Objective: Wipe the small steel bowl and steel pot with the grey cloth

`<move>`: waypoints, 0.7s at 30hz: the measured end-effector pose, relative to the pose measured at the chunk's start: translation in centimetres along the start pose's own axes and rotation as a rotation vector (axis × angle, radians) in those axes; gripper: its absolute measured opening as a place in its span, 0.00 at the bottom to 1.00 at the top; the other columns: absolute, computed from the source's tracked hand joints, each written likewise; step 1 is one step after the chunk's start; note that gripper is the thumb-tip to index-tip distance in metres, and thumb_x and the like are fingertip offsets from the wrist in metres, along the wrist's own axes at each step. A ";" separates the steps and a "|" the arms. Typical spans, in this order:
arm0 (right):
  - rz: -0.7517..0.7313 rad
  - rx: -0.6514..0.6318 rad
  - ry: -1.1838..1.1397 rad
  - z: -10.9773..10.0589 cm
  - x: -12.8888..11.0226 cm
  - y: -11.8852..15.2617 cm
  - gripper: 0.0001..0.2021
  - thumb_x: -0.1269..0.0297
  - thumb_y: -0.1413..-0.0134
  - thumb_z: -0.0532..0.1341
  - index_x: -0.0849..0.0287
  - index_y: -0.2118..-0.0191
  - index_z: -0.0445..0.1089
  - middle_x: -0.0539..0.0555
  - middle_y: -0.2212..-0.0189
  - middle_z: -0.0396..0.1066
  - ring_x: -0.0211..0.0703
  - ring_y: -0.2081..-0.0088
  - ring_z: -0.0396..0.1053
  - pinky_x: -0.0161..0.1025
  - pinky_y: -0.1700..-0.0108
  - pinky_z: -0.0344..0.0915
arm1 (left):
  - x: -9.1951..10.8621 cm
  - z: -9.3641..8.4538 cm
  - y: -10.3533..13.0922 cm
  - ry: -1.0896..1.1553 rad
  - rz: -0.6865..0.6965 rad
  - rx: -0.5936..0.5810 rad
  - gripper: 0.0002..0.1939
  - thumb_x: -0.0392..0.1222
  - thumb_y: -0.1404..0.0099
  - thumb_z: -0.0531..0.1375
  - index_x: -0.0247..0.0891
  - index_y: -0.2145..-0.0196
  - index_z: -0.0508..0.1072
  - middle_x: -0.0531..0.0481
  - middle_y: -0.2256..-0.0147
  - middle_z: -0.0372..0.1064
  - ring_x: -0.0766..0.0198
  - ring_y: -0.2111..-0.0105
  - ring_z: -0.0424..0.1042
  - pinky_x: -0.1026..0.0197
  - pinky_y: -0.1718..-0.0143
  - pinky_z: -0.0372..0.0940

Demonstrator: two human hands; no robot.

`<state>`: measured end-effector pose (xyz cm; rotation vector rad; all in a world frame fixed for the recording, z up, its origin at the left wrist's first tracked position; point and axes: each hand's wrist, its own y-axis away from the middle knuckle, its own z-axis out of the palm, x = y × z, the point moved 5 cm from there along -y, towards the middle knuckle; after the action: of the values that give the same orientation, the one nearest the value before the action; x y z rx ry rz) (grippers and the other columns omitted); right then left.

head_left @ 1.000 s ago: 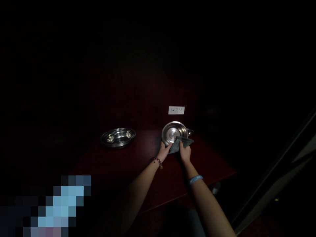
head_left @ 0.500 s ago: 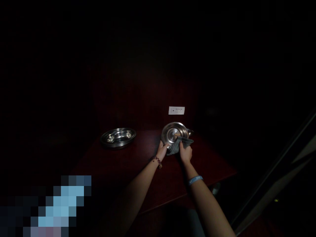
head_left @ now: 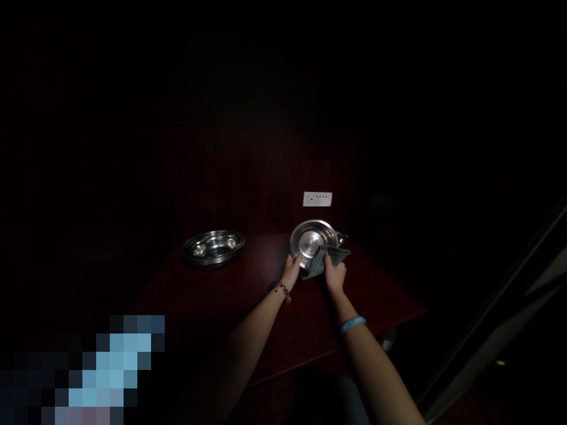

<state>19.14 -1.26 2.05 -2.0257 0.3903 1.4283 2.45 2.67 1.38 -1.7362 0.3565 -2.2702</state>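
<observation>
A round, shiny metal plate (head_left: 312, 237) is tilted up toward me above the dark red table. My left hand (head_left: 290, 272) grips its lower left rim, thumb on the inner side. My right hand (head_left: 335, 275) is closed on a grey cloth (head_left: 315, 263), which lies against the plate's lower right edge. Behind the plate, at its right, part of another metal dish (head_left: 342, 238) shows. To the left, a stack of metal plates (head_left: 213, 248) rests on the table.
The table (head_left: 305, 330) has its front edge below my forearms. A white socket panel (head_left: 318, 199) is on the dark wall behind the plate. A pale slanted frame (head_left: 491, 330) stands at the right. The surroundings are very dark.
My right hand has shifted slightly to the right with the cloth, and the cloth's right corner sticks out further. The left hand keeps its grip on the plate.
</observation>
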 end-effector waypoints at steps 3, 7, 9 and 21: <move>0.007 -0.008 -0.017 0.1 0.2 -0.1 0.20 0.53 0.46 0.58 0.67 0.65 0.78 0.65 0.68 0.78 0.53 0.62 0.77 0.35 0.63 0.69 | 0.5 0.4 0.4 -0.053 0.061 -0.023 0.31 0.43 0.41 0.61 0.37 0.41 0.59 0.41 0.40 0.60 0.53 0.39 0.57 0.52 0.36 0.47; -0.012 -0.029 -0.033 0.2 0.1 0.0 0.20 0.53 0.45 0.57 0.66 0.65 0.78 0.64 0.67 0.78 0.52 0.61 0.77 0.34 0.63 0.69 | 0.1 0.6 0.5 -0.105 0.061 -0.026 0.32 0.39 0.42 0.62 0.34 0.42 0.57 0.37 0.39 0.56 0.51 0.37 0.53 0.54 0.36 0.44; -0.021 -0.040 -0.033 0.2 0.0 0.1 0.19 0.54 0.45 0.57 0.66 0.64 0.78 0.64 0.67 0.78 0.52 0.60 0.77 0.34 0.62 0.69 | -0.1 0.5 0.4 -0.097 0.059 -0.014 0.31 0.40 0.40 0.61 0.33 0.42 0.57 0.37 0.39 0.55 0.52 0.37 0.53 0.55 0.36 0.44; -0.007 -0.101 0.028 1.0 0.3 0.1 0.19 0.52 0.45 0.58 0.63 0.62 0.77 0.62 0.65 0.78 0.49 0.58 0.76 0.34 0.59 0.68 | 0.3 0.1 0.1 0.005 -0.021 0.041 0.26 0.39 0.36 0.56 0.32 0.42 0.60 0.38 0.40 0.60 0.55 0.40 0.59 0.57 0.38 0.50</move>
<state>18.44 -0.74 1.55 -2.1266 0.3282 1.4432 2.48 2.45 1.65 -1.7221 0.2921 -2.2801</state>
